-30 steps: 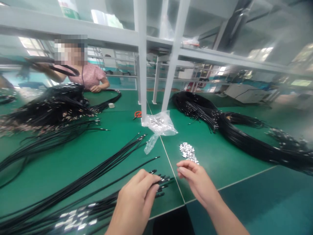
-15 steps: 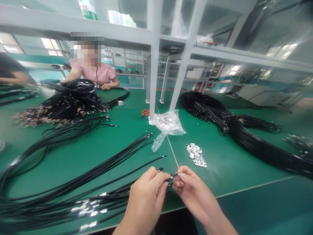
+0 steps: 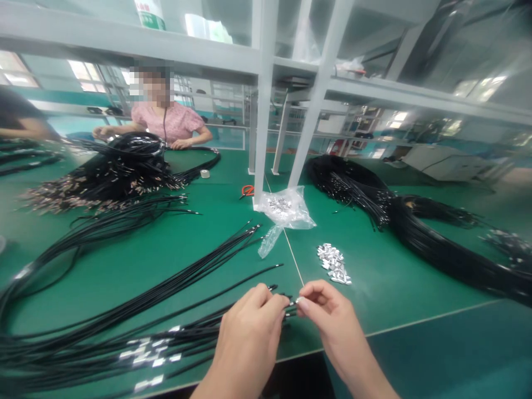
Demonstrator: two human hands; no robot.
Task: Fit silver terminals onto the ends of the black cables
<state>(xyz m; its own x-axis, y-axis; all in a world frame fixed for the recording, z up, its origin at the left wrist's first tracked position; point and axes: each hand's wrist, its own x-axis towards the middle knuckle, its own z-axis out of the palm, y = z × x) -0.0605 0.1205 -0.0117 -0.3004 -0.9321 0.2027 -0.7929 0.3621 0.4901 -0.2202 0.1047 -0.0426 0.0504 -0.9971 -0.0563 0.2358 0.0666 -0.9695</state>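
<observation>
My left hand (image 3: 250, 330) is closed on a black cable (image 3: 292, 303) close to its end, which sticks out past the fingertips. Thumb and forefinger of my right hand (image 3: 334, 318) pinch a small silver metal piece (image 3: 298, 300) at that cable end. Whether the piece sits around the wire or only touches it is too small to tell. Beneath and left of my left hand lie more black cables (image 3: 195, 327), with white tags (image 3: 152, 349) among them. A loose pile of small silver metal pieces (image 3: 334, 264) lies beyond my right hand.
A clear plastic bag (image 3: 297, 209) of silver pieces lies by a white shelf post (image 3: 262, 138), near an orange-handled tool (image 3: 247, 191). Cable bundles lie right (image 3: 432, 249) and back left (image 3: 124, 172). A co-worker in pink (image 3: 178, 124) sits across the green table (image 3: 233, 197).
My right hand has shifted slightly, its fingertips now at the cable end with the silver piece showing. My left hand stays nearly still. Across the table, the co-worker's body and arm have moved.
</observation>
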